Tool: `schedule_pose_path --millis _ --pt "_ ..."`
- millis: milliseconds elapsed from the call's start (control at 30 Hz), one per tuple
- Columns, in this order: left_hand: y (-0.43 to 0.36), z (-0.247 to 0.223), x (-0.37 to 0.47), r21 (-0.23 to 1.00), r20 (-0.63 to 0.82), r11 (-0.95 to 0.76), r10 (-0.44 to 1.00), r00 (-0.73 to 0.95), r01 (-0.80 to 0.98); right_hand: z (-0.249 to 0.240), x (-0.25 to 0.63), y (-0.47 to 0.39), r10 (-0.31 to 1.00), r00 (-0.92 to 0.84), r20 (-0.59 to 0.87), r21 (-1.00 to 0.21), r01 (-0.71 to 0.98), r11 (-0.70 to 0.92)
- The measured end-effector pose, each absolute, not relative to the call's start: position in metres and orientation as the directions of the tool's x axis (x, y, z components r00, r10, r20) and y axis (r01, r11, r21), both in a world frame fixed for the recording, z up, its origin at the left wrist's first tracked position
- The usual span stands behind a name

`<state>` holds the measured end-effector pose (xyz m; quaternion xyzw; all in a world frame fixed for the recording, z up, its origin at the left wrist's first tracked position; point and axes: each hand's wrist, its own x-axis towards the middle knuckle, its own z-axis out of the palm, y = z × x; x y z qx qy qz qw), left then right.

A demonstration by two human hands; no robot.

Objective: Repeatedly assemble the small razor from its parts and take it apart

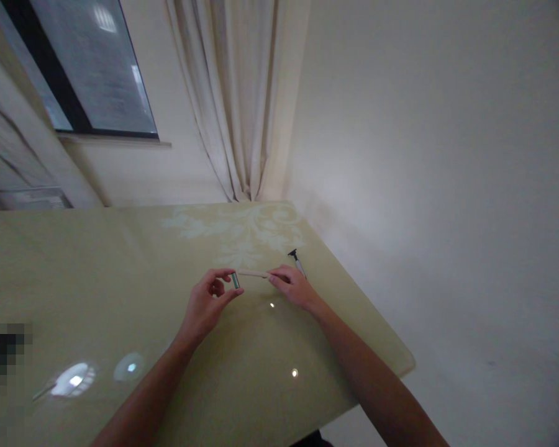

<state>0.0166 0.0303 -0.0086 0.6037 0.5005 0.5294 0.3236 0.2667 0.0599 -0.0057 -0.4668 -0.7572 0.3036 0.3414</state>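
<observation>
Between the thumb and fingertips of my left hand [210, 299] is a small green and dark battery-like cylinder [235, 280], held by its two ends. My right hand [292, 285] pinches one end of a thin, pale stick [252, 274], whose other end points left and comes close to the top of the cylinder. Whether the two touch cannot be made out. Just behind my right hand, a razor [299, 263] with a black head and a grey handle lies on the table, its lower end partly hidden.
The glossy yellowish table [242, 385] has a pale floral pattern at its far end. A wall runs along its right side. Curtains [237, 93] and a window [97, 68] are beyond. A thin object [43, 392] lies at the lower left, near light reflections.
</observation>
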Motion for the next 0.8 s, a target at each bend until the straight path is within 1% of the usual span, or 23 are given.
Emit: schedule_pose_path --millis 133,233,300,400,467,600,733,800 --pt "0.0298 -0.0085 0.017 0.919 0.313 -0.288 0.948 -0.052 0.268 -0.0064 0.2645 0.0589 0.892 -0.384 0.239 -0.788 0.46 0.41" --pt "0.0292 -0.0087 0.0174 0.912 0.331 -0.305 0.942 -0.051 0.275 -0.0064 0.2655 0.0594 0.91 -0.336 0.243 -0.772 0.502 0.391" --pt "0.029 -0.0087 0.0174 0.91 0.338 -0.313 0.94 -0.046 0.273 -0.0059 0.2667 0.0594 0.918 -0.31 0.246 -0.78 0.499 0.378" --pt "0.0289 -0.0082 0.0173 0.909 0.336 -0.314 0.941 -0.035 0.275 -0.0041 0.2666 0.0579 0.9 -0.356 0.251 -0.792 0.459 0.402" --pt "0.0289 -0.0074 0.0172 0.905 0.339 -0.317 0.94 -0.032 0.284 -0.0028 0.2665 0.0573 0.894 -0.372 0.248 -0.785 0.464 0.411" --pt "0.0286 -0.0058 0.0175 0.906 0.336 -0.312 0.941 -0.036 0.285 -0.0013 0.2689 0.0583 0.92 -0.31 0.242 -0.772 0.513 0.376" --pt "0.0284 -0.0063 0.0175 0.907 0.338 -0.317 0.941 -0.031 0.277 -0.0009 0.2676 0.0571 0.897 -0.367 0.245 -0.787 0.465 0.405" --pt "0.0287 -0.0075 0.0171 0.907 0.337 -0.317 0.941 -0.028 0.276 -0.0004 0.2666 0.0565 0.895 -0.373 0.243 -0.776 0.479 0.41"
